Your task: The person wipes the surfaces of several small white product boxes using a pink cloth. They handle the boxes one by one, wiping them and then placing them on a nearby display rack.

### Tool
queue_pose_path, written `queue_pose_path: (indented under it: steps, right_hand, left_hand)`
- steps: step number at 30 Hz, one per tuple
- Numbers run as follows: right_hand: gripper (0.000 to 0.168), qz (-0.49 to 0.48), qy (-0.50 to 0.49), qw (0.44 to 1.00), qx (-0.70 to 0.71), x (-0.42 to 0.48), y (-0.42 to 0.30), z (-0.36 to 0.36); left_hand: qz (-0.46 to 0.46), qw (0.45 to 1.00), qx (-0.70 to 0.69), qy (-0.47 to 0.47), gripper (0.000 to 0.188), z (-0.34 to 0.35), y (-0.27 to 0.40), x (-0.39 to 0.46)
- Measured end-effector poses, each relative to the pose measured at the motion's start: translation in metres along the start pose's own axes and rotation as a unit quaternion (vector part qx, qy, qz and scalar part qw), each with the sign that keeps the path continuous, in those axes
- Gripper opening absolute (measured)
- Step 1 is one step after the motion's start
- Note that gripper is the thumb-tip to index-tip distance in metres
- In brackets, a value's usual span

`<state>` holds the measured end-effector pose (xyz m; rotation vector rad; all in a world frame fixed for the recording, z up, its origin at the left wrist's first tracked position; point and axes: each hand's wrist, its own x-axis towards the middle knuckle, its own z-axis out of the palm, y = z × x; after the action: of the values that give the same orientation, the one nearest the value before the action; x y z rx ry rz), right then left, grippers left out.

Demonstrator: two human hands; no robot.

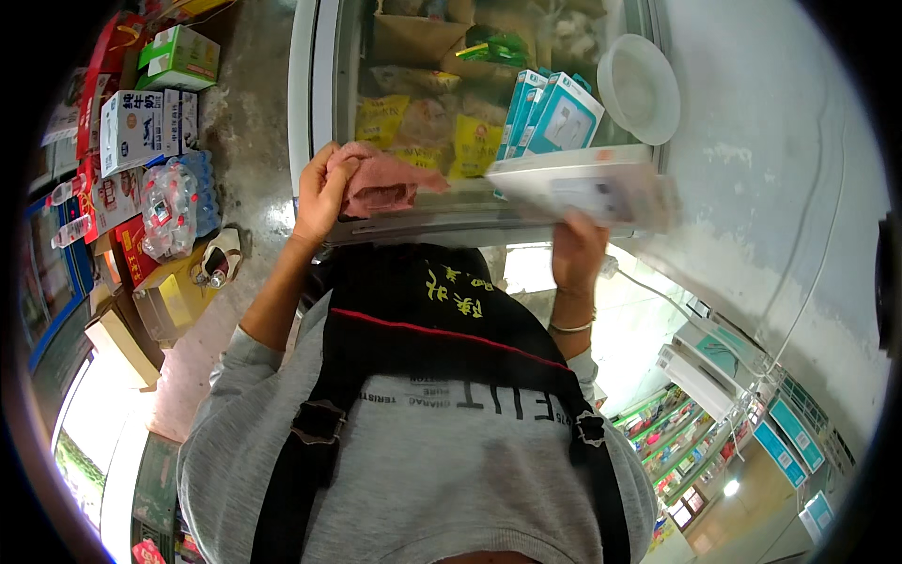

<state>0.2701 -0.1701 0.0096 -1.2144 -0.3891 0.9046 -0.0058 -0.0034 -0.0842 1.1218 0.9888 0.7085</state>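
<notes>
In the head view, my left hand (323,189) grips a crumpled pink cloth (377,176) above the near left corner of a glass-topped chest freezer (323,84). My right hand (579,247) holds a white product box (588,185), which is blurred and tilted over the freezer's near right side. Several teal-and-white boxes (564,116) lean together on the glass just beyond it. Through the lid, yellow printed bags (476,144) and an open cardboard carton (419,42) show inside the freezer.
A white plastic basin (640,88) rests on the freezer's right side, by the pale wall (747,162). Milk cartons (134,130), shrink-wrapped bottles (169,204) and cardboard boxes (165,303) line the floor at left. A plug and cable (652,285) run along the right, near hanging teal boxes (793,440).
</notes>
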Motion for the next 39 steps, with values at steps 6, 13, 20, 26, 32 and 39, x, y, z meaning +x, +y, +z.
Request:
queue_pose_path:
  steps: [6, 13, 20, 26, 32, 39]
  right_hand:
    - [0.053, 0.093, -0.089, 0.989, -0.075, -0.006, 0.043, 0.06]
    - [0.052, -0.008, -0.206, 0.941, -0.269, 0.012, 0.08, 0.048]
    - [0.051, 0.122, -0.098, 0.985, -0.069, 0.005, 0.044, 0.043]
    - [0.047, 0.161, -0.141, 0.977, -0.009, 0.003, 0.035, 0.042]
    - [0.054, 0.087, -0.131, 0.987, 0.019, 0.013, 0.016, 0.085]
    - [0.05, 0.037, 0.074, 0.994, 0.064, 0.041, 0.014, 0.063]
  left_hand:
    - [-0.051, 0.985, -0.163, 0.008, 0.009, 0.022, 0.016, 0.006]
    - [-0.063, 0.969, -0.238, -0.03, 0.007, 0.027, 0.019, -0.006]
    - [-0.058, 0.949, -0.307, -0.053, 0.012, 0.027, 0.051, -0.013]
    - [0.093, 0.958, -0.234, -0.138, 0.024, 0.053, 0.1, -0.009]
    - [0.398, 0.899, 0.092, -0.159, 0.023, 0.09, 0.121, -0.005]
    - [0.29, 0.924, 0.076, -0.236, 0.016, 0.06, 0.069, -0.025]
